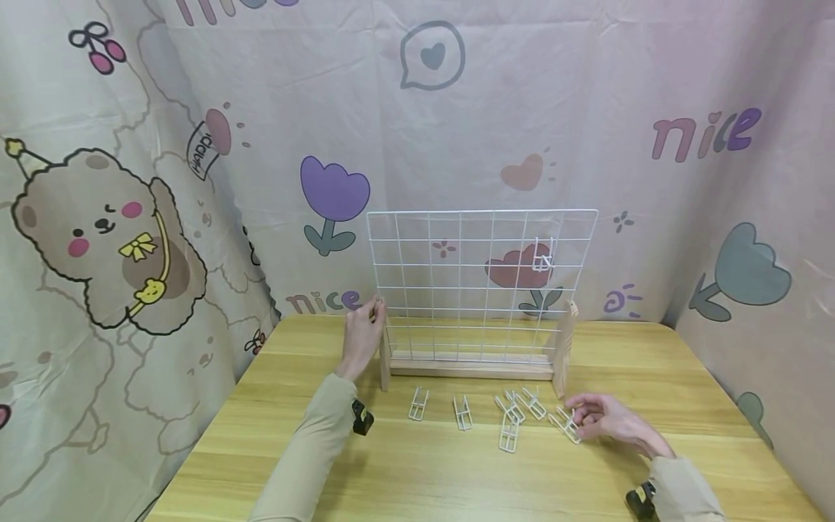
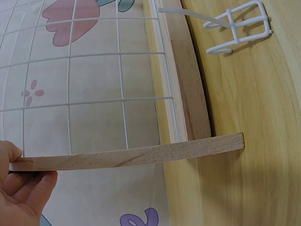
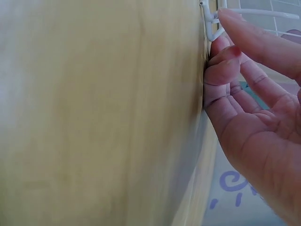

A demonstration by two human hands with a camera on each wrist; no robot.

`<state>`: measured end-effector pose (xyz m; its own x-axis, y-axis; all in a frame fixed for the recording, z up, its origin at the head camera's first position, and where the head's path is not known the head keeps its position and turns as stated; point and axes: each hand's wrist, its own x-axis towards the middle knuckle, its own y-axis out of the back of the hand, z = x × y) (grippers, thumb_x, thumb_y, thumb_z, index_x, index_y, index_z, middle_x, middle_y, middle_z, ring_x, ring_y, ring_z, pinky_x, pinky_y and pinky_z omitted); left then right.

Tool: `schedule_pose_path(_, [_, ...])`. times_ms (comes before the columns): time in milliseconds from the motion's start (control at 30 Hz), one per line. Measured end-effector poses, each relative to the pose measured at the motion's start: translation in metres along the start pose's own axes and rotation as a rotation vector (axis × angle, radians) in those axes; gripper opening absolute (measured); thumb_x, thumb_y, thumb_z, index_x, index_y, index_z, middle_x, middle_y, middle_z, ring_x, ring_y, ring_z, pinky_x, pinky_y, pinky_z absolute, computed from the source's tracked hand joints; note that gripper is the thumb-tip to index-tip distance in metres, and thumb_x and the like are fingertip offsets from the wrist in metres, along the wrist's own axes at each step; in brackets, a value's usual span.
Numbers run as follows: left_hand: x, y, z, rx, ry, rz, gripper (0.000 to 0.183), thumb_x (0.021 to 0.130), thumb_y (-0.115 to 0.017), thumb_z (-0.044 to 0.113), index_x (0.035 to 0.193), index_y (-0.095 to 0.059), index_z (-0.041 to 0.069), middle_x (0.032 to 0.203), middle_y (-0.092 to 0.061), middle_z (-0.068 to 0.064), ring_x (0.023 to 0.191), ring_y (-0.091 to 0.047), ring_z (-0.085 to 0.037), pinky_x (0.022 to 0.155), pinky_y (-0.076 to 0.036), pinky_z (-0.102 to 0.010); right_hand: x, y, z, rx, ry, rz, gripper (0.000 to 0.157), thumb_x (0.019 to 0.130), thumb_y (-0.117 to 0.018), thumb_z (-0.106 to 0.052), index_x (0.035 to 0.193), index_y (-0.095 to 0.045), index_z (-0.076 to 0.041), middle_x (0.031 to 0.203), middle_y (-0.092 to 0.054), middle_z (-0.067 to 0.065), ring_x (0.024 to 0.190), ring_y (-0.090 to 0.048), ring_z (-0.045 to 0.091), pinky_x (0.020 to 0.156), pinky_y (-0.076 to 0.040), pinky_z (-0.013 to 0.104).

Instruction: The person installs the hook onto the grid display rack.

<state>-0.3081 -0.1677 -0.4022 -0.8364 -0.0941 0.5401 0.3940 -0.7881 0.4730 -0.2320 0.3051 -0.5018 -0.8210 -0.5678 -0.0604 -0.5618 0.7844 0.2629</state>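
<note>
A white wire grid panel (image 1: 483,211) stands in a wooden frame at the back of the table. My left hand (image 1: 364,333) grips the top of the frame's left wooden post (image 2: 127,157), with the thumb on one side and fingers on the other. At the frame's front right, my right hand (image 1: 609,420) pinches a white wire hook (image 3: 214,36) close to the tabletop, its other fingers curled underneath. Another white hook (image 1: 541,268) hangs on the grid's upper right.
Several more white wire hooks lie in front of the frame, among them a left one (image 1: 419,413), a middle one (image 1: 462,419) and an overlapping cluster (image 1: 509,438). A printed curtain (image 1: 430,130) hangs behind the wooden table (image 1: 457,478).
</note>
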Motion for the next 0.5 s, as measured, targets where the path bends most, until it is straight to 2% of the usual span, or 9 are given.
schedule_pose_path(233, [0.0,-0.0002,-0.001,0.027,-0.011,0.016,0.03,0.103,-0.056,0.009,0.124,-0.064,-0.01,0.114,-0.07,-0.03,0.112,-0.067,-0.042,0.089,-0.059,-0.046,0.0018,-0.0018,-0.001,-0.04,0.009,0.022,0.06,0.081,-0.071,0.005,0.127,-0.04,0.027,0.096,-0.064,0.001,0.083,-0.061,0.005,0.073,-0.056,0.019])
schedule_pose_path(500, [-0.0003,0.0001,-0.0002,0.028,-0.004,0.011,0.031,0.103,-0.056,0.011,0.125,-0.063,-0.009,0.115,-0.07,-0.03,0.112,-0.068,-0.042,0.089,-0.06,-0.045,0.003,-0.0031,0.0004,-0.066,-0.02,0.051,0.061,0.079,-0.073,0.004,0.128,-0.042,0.025,0.094,-0.064,0.005,0.082,-0.062,0.006,0.072,-0.056,0.019])
